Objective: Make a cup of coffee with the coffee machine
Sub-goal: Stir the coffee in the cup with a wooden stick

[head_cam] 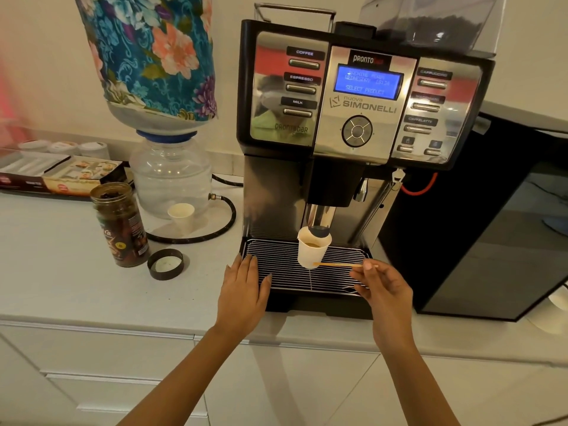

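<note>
**Stirrer near a light cup**

The paper cup [312,249] stood on the drip grille [285,272] under the spout; the right hand [382,290] pinched a wooden stirrer [338,265]; the left hand [244,285] lay flat, fingers straight; a careless poke might tip the cup.

- left hand [244,285]: palm down, fingers straight and together, forearm reaching forward
- right hand [385,290]: fingers curled, thumb and forefinger pinching, forearm angled inward
</note>
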`<move>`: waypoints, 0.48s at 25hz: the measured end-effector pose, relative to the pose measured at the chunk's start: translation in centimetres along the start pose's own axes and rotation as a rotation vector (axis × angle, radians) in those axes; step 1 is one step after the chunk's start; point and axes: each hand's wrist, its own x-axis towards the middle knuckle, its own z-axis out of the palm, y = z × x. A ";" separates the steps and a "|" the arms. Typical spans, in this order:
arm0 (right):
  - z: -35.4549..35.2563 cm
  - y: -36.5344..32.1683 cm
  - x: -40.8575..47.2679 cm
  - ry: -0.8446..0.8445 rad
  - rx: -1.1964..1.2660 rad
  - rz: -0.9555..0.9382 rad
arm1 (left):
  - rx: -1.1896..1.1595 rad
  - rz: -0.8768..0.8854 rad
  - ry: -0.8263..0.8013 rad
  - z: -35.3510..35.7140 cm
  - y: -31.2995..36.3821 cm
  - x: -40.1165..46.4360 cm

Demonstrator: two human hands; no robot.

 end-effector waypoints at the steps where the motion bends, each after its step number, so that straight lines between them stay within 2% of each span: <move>1: -0.1 0.0 0.1 0.004 -0.005 0.002 | 0.003 -0.005 0.006 0.0 0.2 0.1; 6: -0.2 -0.2 0.3 0.020 -0.009 0.009 | -0.100 0.059 0.003 -0.5 2.8 2.4; 12: -0.5 -0.7 0.6 0.040 -0.006 0.014 | -0.601 0.075 -0.246 -0.6 6.0 6.8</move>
